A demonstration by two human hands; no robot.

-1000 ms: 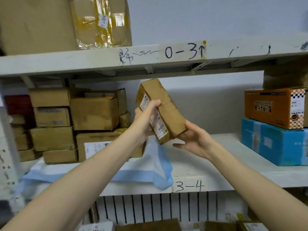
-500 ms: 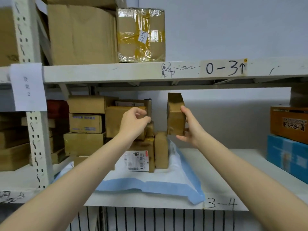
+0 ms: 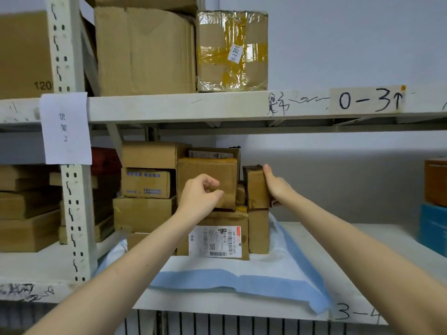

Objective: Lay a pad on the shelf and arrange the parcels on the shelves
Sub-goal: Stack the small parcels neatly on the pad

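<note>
A white and blue pad [image 3: 242, 279] lies on the middle shelf [image 3: 362, 243]. A stack of brown cardboard parcels [image 3: 150, 182] stands on its back half, one with a white barcode label [image 3: 215, 241] facing me. My right hand [image 3: 275, 187] grips a small brown parcel [image 3: 256, 187] by its right side, upright on top of a narrow standing box [image 3: 258, 230] at the stack's right end. My left hand [image 3: 199, 194] hovers in front of a middle parcel [image 3: 206, 175], fingers curled and holding nothing.
The upper shelf [image 3: 217, 106] carries large cartons and a taped box [image 3: 232, 50]. A perforated upright post [image 3: 70, 189] with a paper sign stands left, more boxes beyond it. Orange and blue boxes [image 3: 434, 213] sit at the far right. Bare shelf lies right of the pad.
My left hand let go of the small parcel and curled shut. My right hand carried it back and down onto the narrow box beside the stack. My view shifted left.
</note>
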